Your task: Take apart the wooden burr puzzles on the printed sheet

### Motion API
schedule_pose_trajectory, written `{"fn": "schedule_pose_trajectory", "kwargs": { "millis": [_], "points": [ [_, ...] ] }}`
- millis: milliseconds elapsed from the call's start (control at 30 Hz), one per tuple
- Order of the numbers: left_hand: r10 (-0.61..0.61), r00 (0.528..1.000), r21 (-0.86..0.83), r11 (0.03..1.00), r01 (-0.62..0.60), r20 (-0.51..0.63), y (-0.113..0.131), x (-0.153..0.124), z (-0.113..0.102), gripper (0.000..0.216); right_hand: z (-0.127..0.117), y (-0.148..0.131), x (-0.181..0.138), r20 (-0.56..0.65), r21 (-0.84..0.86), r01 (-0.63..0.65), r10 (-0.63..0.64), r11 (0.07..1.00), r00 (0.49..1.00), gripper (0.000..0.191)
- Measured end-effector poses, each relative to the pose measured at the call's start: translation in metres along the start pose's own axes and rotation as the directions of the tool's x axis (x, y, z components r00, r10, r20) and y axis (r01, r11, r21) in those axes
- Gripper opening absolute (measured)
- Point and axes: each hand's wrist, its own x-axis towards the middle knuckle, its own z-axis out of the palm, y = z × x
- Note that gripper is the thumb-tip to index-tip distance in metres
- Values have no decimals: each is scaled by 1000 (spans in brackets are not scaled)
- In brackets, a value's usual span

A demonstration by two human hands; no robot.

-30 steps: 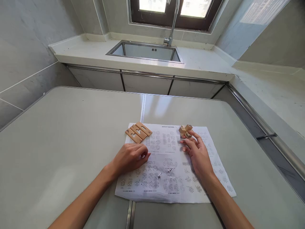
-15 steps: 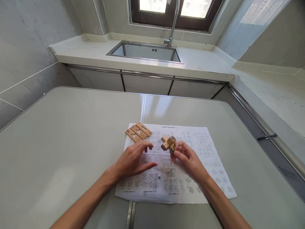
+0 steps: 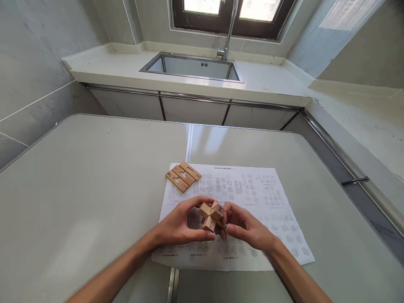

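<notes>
Both my hands hold a small wooden interlocking puzzle (image 3: 212, 213) just above a printed instruction sheet (image 3: 252, 198). My left hand (image 3: 181, 225) grips its left side with thumb and fingers curled round it. My right hand (image 3: 246, 229) pinches its right side. A number is marked on one block face. Three flat slotted wooden pieces (image 3: 183, 176) lie side by side at the sheet's far left corner, apart from both hands.
The sheet lies on a pale grey table (image 3: 94, 189) with a seam down the middle. Beyond the table stand a counter with a steel sink (image 3: 192, 67) and a tap (image 3: 229, 31) under a window. A counter edge (image 3: 347, 168) runs along the right.
My right hand picked the wooden puzzle up from the sheet's far right and carried it toward me. My left hand rose from the sheet and took hold of it too.
</notes>
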Motion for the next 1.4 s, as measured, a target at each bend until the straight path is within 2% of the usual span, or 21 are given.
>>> {"fn": "schedule_pose_trajectory", "kwargs": {
  "millis": [133, 267, 367, 533, 667, 900, 1133, 1267, 1400],
  "points": [
    [3, 998, 5, 1000, -2, -56, 0, 0, 2, 70, 2, -1, 1, -42, 9, -36, 36, 999, 998, 35],
    [88, 994, -28, 996, -89, -57, 0, 1, 3, 67, 2, -3, 3, -34, -9, -47, 46, 999, 998, 34],
    [107, 994, -59, 992, -109, -38, 1, 2, 4, 68, 2, -6, 3, -27, -69, -65, 63, 995, 998, 34],
    [110, 993, -103, 989, -106, 35, 1, 1, 6, 70, 1, -10, 4, 77, -227, -113, 133, 967, 988, 25],
    [110, 993, -89, 990, -106, 40, 1, 2, 7, 69, 3, -10, 4, 46, -230, -116, 130, 966, 990, 21],
    [129, 992, -5, 992, -129, -6, 1, -1, 8, 71, 6, -8, 5, -46, -420, 13, -36, 908, 998, 13],
    [147, 986, 116, 984, -138, -75, 0, -3, 8, 76, 8, 0, 5, -128, -531, 50, -138, 846, 982, 12],
    [210, 972, 176, 966, -190, -103, -3, -3, 11, 78, 10, 7, 5, -167, -611, 99, -250, 785, 954, 18],
    [283, 944, 180, 951, -252, -170, -10, -2, 18, 75, 12, 17, 6, -302, -670, 39, -321, 741, 898, 16]
  ]
}}
